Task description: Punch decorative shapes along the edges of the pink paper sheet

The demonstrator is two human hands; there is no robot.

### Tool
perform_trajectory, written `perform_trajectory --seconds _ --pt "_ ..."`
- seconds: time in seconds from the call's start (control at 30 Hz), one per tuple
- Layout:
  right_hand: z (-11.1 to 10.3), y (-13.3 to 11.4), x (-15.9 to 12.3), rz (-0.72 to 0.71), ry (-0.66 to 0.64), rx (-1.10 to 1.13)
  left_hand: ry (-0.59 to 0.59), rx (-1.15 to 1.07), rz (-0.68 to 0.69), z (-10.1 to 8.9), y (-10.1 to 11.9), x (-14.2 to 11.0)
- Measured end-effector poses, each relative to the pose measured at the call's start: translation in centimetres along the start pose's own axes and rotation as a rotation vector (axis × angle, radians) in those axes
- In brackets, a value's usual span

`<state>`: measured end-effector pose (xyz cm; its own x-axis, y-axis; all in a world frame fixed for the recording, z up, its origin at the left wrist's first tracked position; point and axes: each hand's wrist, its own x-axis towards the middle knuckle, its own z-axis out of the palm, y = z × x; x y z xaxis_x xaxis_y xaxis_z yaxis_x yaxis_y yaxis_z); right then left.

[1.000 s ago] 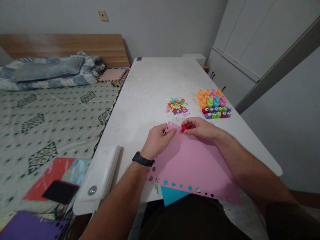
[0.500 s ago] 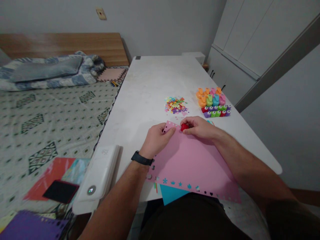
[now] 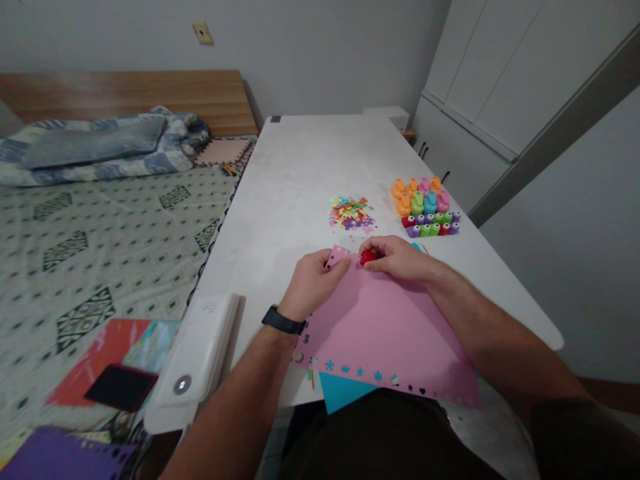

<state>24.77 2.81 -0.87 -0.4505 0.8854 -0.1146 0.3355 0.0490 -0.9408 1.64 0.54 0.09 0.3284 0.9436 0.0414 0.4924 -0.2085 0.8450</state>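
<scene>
A sheet of pink paper (image 3: 385, 320) lies slanted in front of me, with small shapes cut through along its near, left and far edges. My left hand (image 3: 316, 280) pinches its far left corner between thumb and fingers. In my right hand (image 3: 393, 257) is a small red craft punch (image 3: 369, 257), set at the sheet's far edge just right of the left thumb. The fingers partly cover the punch, so its slot cannot be made out. Blue paper (image 3: 345, 392) pokes out from under the near edge, showing through several of the cut shapes.
Beyond the sheet on the white table (image 3: 300, 167) lies a heap of colourful paper cut-outs (image 3: 351, 213). Rows of craft punches (image 3: 425, 207) stand at the right. A white laminator-like device (image 3: 200, 353) sits at the left edge. On the bed are a dark tablet-like object (image 3: 121, 387) and purple paper (image 3: 60, 457).
Both hands, the pink paper and the red punch keep nearly the same places. The whole view has shifted very slightly.
</scene>
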Motion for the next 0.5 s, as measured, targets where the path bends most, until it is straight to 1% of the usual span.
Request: perform_trajectory --seconds 0.23,0.5 --pt "0.15 0.02 0.01 0.023 -0.003 0.003 0.006 0.027 0.004 0.07 0.02 0.01" --pt "0.02 -0.18 -0.24 -0.016 -0.003 -0.007 0.006 0.040 0.008 -0.15 0.21 -0.04"
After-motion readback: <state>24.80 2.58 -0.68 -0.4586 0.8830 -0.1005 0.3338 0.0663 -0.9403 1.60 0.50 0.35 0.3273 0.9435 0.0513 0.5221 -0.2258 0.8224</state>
